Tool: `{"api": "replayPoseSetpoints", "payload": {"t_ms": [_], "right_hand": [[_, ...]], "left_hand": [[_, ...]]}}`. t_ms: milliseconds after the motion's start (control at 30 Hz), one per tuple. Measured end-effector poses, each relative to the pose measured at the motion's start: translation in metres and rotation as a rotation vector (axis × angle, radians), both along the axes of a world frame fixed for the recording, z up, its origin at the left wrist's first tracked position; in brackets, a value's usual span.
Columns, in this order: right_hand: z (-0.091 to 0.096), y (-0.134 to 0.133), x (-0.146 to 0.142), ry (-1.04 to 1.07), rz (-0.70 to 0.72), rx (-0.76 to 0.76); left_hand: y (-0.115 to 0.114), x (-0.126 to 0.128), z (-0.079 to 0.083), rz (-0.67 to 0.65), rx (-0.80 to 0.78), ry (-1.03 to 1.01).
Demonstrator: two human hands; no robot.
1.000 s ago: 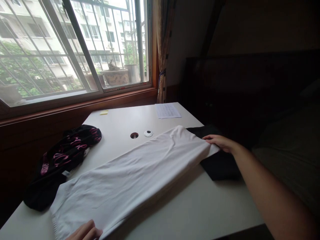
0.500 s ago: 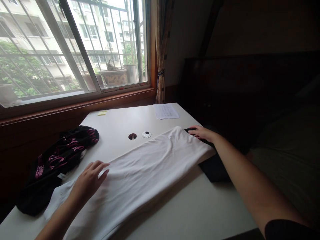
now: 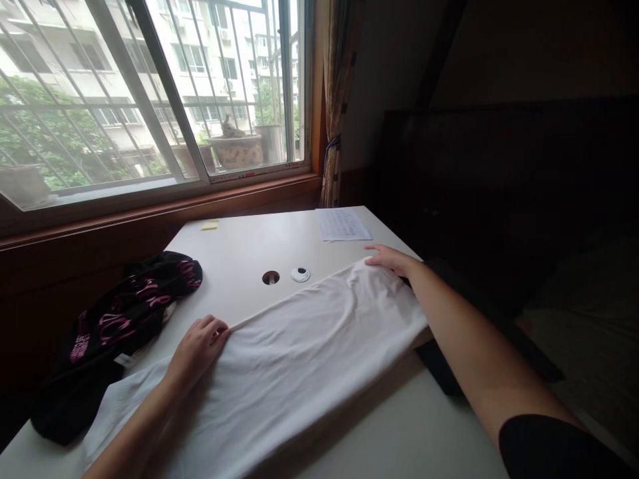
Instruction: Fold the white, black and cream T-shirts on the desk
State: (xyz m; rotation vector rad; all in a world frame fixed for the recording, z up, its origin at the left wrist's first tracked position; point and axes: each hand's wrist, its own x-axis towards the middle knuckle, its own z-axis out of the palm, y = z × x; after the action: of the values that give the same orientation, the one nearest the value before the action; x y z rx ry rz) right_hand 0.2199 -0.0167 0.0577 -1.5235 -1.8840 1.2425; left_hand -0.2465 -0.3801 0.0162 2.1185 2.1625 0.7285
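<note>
Plainly, the white cloth point(image 3: 299, 379) lies lengthwise over the near part of the desk point(image 3: 384, 412), slanting from lower left to upper right, its surface lightly rumpled. Along its far edge, left of the middle, the left hand point(image 3: 204, 340) has thumb and fingertips drawn together on the hem, with hardly any gap between them, probably because that is the free border and easy to pinch. At its far right corner rests the right hand point(image 3: 392, 260), index finger stretched out and the hand partly open; it touches the fabric, but whether it grips it I cannot tell. With the hands spaced so, the edge between them runs nearly straight, likely to keep it taut. Below the cloth's right end a dark fabric point(image 3: 439, 369) shows, partly hidden by the right forearm. Off the cloth's left end sits a bunched black garment point(image 3: 120, 319) with pink lettering, seemingly kept aside for room. Just beyond the cloth's far edge are a round hole point(image 3: 270, 278) and a white disc point(image 3: 300, 274), perhaps its cover; farther beyond lie printed sheets point(image 3: 344, 225) and a yellow pad point(image 3: 210, 225), apart from the fabric.
</note>
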Motion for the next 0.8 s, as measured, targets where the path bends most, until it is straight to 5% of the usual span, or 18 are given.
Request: {"api": "replayPoseSetpoints", "payload": {"t_ms": [233, 467, 800], "right_hand": [[-0.013, 0.003, -0.013, 0.042, -0.057, 0.115], [-0.030, 0.008, -0.016, -0.015, -0.096, 0.144], [0.000, -0.025, 0.043, -0.028, 0.007, -0.062]], "left_hand": [[0.013, -0.016, 0.003, 0.028, -0.130, -0.182], [0.014, -0.019, -0.010, 0.106, -0.089, -0.013], [0.004, -0.023, -0.024, 0.037, 0.116, 0.102]]}}
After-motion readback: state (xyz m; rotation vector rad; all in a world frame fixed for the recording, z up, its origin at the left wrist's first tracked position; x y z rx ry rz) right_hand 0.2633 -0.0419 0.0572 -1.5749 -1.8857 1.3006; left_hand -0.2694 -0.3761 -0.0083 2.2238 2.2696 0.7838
